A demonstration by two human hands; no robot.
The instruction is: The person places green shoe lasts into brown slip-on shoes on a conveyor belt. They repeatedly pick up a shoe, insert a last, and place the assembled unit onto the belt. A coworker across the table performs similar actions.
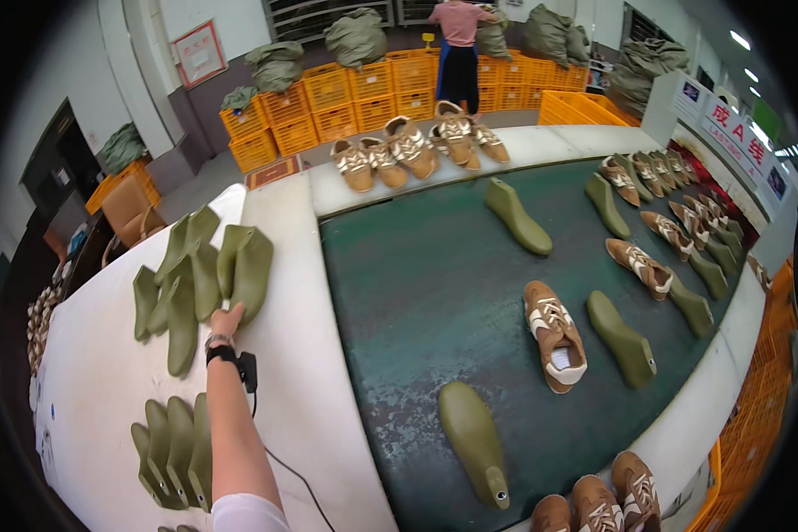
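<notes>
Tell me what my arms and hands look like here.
Your left hand is bare. Its wrist wears a greyish band and a black strap with a small black box and dark cable. The sleeve is white. Your right hand isn't visible.

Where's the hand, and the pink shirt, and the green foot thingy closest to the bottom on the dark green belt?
Left hand (225, 323): head view, back of the hand.
Pink shirt (459, 24): head view, its middle.
Green foot shape (472, 439): head view, middle of its surface.
</notes>
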